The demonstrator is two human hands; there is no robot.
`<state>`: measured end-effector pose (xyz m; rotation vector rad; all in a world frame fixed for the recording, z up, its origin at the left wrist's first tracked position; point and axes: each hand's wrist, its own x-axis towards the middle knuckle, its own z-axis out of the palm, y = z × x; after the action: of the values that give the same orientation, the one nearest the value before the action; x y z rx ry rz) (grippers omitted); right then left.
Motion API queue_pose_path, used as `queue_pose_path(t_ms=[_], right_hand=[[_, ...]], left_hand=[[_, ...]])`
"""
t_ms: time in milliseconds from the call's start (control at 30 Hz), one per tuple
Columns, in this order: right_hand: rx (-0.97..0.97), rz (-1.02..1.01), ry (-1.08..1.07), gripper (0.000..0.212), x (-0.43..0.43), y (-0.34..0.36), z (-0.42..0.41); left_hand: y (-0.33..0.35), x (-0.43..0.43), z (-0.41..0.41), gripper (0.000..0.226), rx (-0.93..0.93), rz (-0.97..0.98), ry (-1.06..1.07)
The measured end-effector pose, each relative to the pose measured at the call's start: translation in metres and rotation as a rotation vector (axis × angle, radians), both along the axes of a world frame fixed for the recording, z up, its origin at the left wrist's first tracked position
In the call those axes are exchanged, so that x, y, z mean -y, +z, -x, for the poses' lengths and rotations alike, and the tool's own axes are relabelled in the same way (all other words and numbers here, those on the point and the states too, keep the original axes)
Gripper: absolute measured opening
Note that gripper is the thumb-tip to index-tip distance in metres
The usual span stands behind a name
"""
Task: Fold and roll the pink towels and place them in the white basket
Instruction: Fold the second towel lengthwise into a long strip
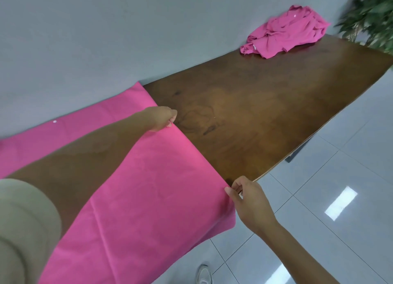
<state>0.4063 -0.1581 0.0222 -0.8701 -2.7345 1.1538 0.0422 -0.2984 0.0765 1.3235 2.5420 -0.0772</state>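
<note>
A large flat bright-pink cloth towel [136,188] lies spread over the near end of a dark brown polished wooden table [265,105], its near portion hanging over the table's front edge. The left hand [162,118], reaching out from a rolled beige sleeve [23,226], has its fingers curled down and pinches the towel's straight right-hand edge partway along its length, on the tabletop. The right hand [247,196] pinches the same edge between thumb and fingertips right at the table's front rim, where the fabric begins to drape down. Between the two hands the edge runs in a taut, straight line. A second towel, a crumpled heap of pink fabric [285,33], sits at the far end of the table against the pale grey wall [106,39], well apart from both hands. Green leafy plant foliage [370,13] stands beyond that end. Below, a white shoe [204,274] rests on glossy white floor tiles [329,209].
</note>
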Motion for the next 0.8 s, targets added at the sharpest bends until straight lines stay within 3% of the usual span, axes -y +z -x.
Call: queue_pose_path(t_ms=[200, 500, 700, 800], right_hand=[[-0.039, -0.036, 0.048, 0.019, 0.025, 0.009, -0.012], [-0.110, -0.120, 0.184, 0.024, 0.099, 0.036, -0.039], [-0.216, -0.139, 0.209, 0.029, 0.165, 0.034, -0.065], [-0.232, -0.126, 0.224, 0.028, 0.206, 0.032, -0.079]], left_hand=[[0.025, 0.036, -0.013, 0.020, -0.041, -0.017, 0.057], [0.065, 0.121, -0.041, 0.030, -0.059, -0.087, 0.134], [0.085, 0.196, -0.074, 0.013, -0.125, -0.140, 0.105], [0.091, 0.238, -0.087, 0.016, -0.149, -0.155, 0.137]])
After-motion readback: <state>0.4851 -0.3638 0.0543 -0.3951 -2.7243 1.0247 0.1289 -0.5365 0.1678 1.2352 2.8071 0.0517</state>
